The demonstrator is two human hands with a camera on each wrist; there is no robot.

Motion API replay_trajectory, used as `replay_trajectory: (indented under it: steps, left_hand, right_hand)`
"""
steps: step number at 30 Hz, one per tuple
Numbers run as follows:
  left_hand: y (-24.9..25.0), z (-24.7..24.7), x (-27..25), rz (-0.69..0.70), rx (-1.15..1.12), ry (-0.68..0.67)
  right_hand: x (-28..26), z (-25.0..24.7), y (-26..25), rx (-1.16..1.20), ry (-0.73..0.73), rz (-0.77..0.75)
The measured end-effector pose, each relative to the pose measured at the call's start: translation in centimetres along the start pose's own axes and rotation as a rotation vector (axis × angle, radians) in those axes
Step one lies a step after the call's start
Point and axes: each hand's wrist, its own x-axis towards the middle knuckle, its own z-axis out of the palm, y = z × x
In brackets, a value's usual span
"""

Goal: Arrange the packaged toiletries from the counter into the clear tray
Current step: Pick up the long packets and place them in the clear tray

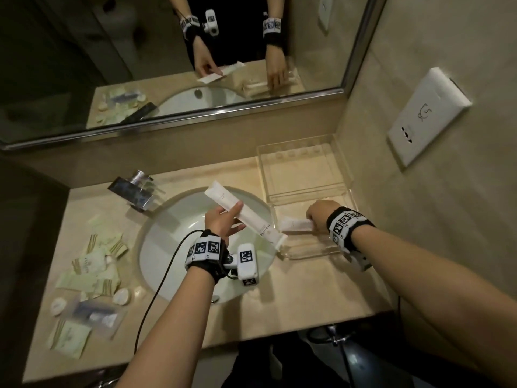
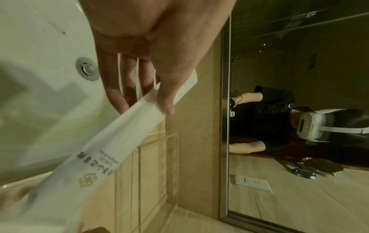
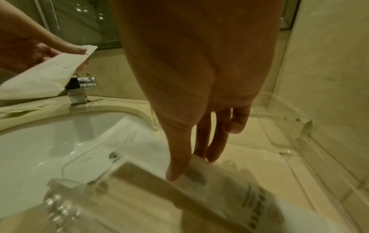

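A long white packet (image 1: 251, 219) hangs slanted over the sink, pinched between the thumb and fingers of my left hand (image 1: 235, 217). The left wrist view shows that hand (image 2: 143, 104) and the printed packet (image 2: 111, 141) close up. The clear tray (image 1: 347, 163) stands at the counter's back right corner. My right hand (image 1: 319, 214) is low in its near compartment, pinching one end of a second white packet (image 1: 296, 224) that lies there. In the right wrist view my thumb and fingers (image 3: 175, 173) pinch that packet (image 3: 209, 189) inside the tray's walls (image 3: 279, 107).
Several pale green sachets (image 1: 92, 264), round soaps (image 1: 121, 296) and a clear bagged item (image 1: 95, 315) lie on the counter left of the sink (image 1: 179, 247). A chrome faucet (image 1: 134, 191) stands behind it. A mirror and a wall outlet (image 1: 425, 116) border the tray.
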Motion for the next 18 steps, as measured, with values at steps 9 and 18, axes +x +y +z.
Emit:
replay_trajectory:
  steps: [9,18]
  left_hand:
    - [-0.6,1.4,1.3,-0.044,-0.046,-0.015]
    - [-1.2,4.1,1.3,-0.072,-0.172,-0.121]
  right_hand:
    - [-0.4,2.6,1.3,0.243,0.02,0.03]
    - [-0.4,0.8,2.1,0.905,0.366,0.083]
